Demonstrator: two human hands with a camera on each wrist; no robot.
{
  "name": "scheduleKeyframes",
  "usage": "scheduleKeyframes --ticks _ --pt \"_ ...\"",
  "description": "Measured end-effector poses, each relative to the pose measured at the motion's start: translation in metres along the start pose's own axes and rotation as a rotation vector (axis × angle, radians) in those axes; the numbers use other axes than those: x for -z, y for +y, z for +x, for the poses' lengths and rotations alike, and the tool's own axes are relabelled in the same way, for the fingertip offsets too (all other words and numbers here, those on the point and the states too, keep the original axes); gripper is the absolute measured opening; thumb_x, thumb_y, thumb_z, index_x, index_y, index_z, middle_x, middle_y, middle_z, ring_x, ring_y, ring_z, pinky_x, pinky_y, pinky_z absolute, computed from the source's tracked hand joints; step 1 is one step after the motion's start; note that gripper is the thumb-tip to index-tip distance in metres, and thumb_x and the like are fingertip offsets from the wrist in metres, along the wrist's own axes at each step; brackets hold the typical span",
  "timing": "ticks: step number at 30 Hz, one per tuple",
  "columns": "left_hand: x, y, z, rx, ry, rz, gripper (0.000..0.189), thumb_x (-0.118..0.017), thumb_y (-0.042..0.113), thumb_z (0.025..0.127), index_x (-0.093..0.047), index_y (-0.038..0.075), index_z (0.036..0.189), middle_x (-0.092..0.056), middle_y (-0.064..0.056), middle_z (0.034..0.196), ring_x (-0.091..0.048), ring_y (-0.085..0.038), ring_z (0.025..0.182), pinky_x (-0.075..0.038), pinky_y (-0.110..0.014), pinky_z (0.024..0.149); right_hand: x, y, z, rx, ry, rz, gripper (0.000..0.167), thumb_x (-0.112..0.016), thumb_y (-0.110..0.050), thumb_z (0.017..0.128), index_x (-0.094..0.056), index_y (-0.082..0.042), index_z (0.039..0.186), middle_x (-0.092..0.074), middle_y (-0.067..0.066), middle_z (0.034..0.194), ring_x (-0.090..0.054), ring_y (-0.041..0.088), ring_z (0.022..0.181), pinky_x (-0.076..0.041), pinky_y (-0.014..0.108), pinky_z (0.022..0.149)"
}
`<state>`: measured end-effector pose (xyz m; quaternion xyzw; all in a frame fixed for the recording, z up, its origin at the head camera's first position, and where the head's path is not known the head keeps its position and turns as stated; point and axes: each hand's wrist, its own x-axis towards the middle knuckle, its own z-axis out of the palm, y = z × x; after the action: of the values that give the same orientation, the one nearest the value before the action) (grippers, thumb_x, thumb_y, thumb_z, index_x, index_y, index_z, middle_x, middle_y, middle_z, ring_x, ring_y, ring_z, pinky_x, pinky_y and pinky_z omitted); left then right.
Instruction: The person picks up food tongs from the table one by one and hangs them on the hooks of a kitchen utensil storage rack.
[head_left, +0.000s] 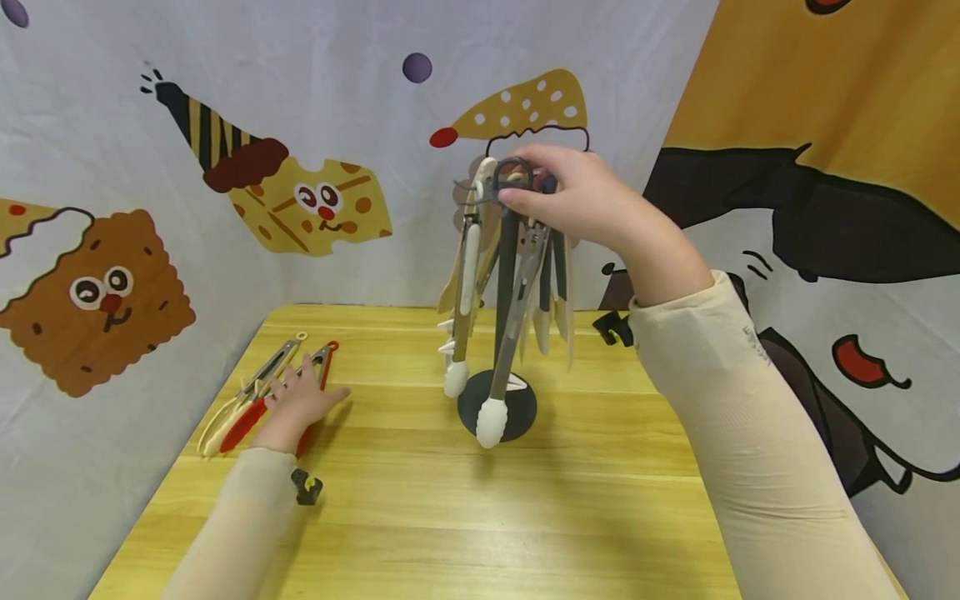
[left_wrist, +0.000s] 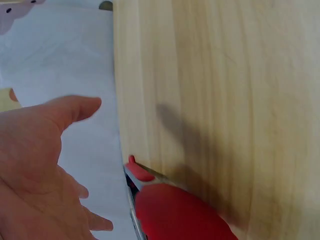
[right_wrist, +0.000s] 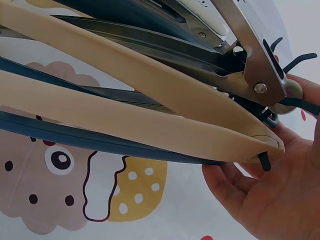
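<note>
My right hand (head_left: 577, 187) grips the top of a dark utensil stand (head_left: 507, 275), thumb in front at its looped top. Tongs with white tips (head_left: 492, 423) hang from the hooks. In the right wrist view, beige tongs (right_wrist: 220, 107) hang from a dark hook close to the fingers. Over red tongs (head_left: 243, 427) at the table's left, my left hand (head_left: 300, 400) is spread with fingers extended. The left wrist view shows its thumb held apart from the red tongs (left_wrist: 175, 210), with nothing in the palm.
Beside the red tongs lie cream-tipped tongs (head_left: 262, 371) with metal arms. The stand's round dark base (head_left: 517, 412) is over the middle of the wooden table (head_left: 465, 517). A printed cloth (head_left: 360, 108) forms a wall behind and at both sides.
</note>
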<state>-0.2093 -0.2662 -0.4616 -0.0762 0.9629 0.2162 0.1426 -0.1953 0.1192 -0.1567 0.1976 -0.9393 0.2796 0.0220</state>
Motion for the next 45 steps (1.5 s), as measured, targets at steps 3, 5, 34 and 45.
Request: scheduleKeyframes --ticks 3,5,34,45 --pt "0.000 -0.006 0.001 0.014 -0.006 0.009 0.117 -0.051 0.071 0.081 0.015 0.002 0.149 0.017 -0.039 0.147 0.021 -0.063 0.128 0.002 -0.077 0.097 0.000 0.000 0.000 -0.002 0.005 -0.006 0.043 -0.051 -0.044 0.094 -0.049 -0.027 0.133 -0.055 0.007 0.115 -0.052 0.024 0.099 -0.048 0.041 0.070" --pt "0.001 -0.008 0.002 0.025 -0.007 0.011 0.122 -0.052 0.074 0.077 0.014 0.002 0.149 0.017 -0.040 0.146 0.023 -0.063 0.128 0.004 -0.078 0.096 0.000 0.000 0.000 -0.004 0.006 -0.007 0.043 -0.051 -0.044 0.094 -0.049 -0.027 0.133 -0.055 0.007 0.114 -0.052 0.024 0.099 -0.048 0.041 0.070" --pt "0.008 -0.027 0.004 0.090 -0.037 0.023 0.098 -0.062 0.047 0.085 -0.013 -0.017 0.142 -0.006 -0.048 0.134 -0.003 -0.066 0.124 -0.013 -0.075 0.093 -0.002 0.004 0.000 0.058 0.037 0.013 0.039 -0.051 -0.042 0.095 -0.052 -0.022 0.128 -0.054 0.003 0.120 -0.048 0.021 0.109 -0.043 0.044 0.088" --pt "0.009 -0.029 0.015 0.145 0.007 0.114 0.096 -0.068 0.050 0.078 -0.029 -0.017 0.135 -0.013 -0.047 0.135 -0.007 -0.068 0.123 -0.023 -0.077 0.090 -0.004 0.005 0.003 0.058 0.038 0.009 0.041 -0.051 -0.040 0.095 -0.051 -0.022 0.132 -0.052 0.003 0.127 -0.048 0.022 0.112 -0.043 0.044 0.090"
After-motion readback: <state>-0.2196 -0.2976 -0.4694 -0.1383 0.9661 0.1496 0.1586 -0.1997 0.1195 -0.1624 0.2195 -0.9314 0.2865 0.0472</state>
